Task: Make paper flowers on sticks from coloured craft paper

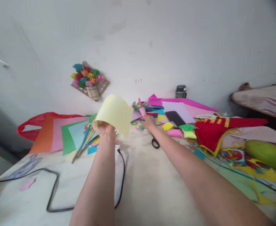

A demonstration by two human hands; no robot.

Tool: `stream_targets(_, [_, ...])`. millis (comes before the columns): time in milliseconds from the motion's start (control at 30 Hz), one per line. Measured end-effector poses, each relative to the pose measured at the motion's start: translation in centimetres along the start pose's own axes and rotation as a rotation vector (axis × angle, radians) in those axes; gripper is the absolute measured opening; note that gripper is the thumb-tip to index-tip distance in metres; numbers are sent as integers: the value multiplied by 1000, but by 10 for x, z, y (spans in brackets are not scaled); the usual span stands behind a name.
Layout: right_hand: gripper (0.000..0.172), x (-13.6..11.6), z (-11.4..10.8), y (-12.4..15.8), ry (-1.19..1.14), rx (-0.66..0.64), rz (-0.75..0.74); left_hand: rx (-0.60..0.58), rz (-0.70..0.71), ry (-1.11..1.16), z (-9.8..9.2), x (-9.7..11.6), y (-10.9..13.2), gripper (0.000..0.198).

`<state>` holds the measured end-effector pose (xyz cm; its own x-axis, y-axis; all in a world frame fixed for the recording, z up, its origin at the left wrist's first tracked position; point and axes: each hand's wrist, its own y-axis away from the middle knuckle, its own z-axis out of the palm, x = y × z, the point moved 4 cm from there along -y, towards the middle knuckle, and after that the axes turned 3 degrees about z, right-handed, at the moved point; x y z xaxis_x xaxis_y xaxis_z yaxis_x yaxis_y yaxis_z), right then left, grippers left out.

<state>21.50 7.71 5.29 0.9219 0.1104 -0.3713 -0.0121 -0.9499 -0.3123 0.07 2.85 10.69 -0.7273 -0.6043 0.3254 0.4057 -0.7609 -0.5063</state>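
My left hand (104,128) is closed around the lower edge of a pale yellow paper sheet (115,111), which curves up and over to the right above the table. Stretched farther out, my right hand (149,121) has its fingers closed at the narrow end of a pink paper cone (142,111), part of a small paper flower bouquet. Small paper flowers (140,127) lie just below those fingers. Scissors (155,143) with black handles lie under my right wrist, their blades mostly hidden.
Coloured paper sheets (44,135) and paper strips (82,144) lie left; a black cable (55,185) crosses the table. Rightward are a phone (175,118), small bright packets (175,133), red cloth (208,133) and paper scraps (234,157). A bottle (180,91) stands by the wall.
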Motion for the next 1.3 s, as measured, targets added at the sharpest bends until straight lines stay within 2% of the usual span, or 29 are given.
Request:
stream_targets(67, [31,-10,-2,12,-48,-8,-45,8,3,0,-1,3,-2,33])
stream_targets(167, [29,-34,3,37,-107,-206,-204,10,14,-20,2,10,-6,32])
stream_targets(333, [51,-84,15,80,-96,-437,-364,-27,19,-73,14,21,-12,31])
stream_targets(433, [55,-110,23,98,-3,-390,-464,-45,2,-75,20,25,-13,29])
stream_targets(533, [42,-127,31,110,67,-288,-526,-38,-1,-71,22,30,-11,26])
stream_targets(633, [33,-136,38,118,62,-224,-496,-30,10,-80,22,35,-7,25])
stream_targets(767, [36,-146,43,125,-8,-188,-422,-15,11,-87,21,41,-6,25])
stream_targets(1033, [27,-163,36,134,-113,-250,-293,-1,-15,-11,23,38,4,24])
stream_targets(1133, [26,-155,33,132,-174,-251,-256,47,-50,6,19,32,15,23])
stream_targets(1200, [24,-141,30,125,-257,-198,-162,58,-82,28,17,26,21,23])
stream_targets(1267, [24,-120,31,115,-462,-230,-14,57,-114,60,16,19,27,22])
stream_targets(1300, [22,-110,31,110,-654,-293,45,55,-126,75,16,15,30,21])
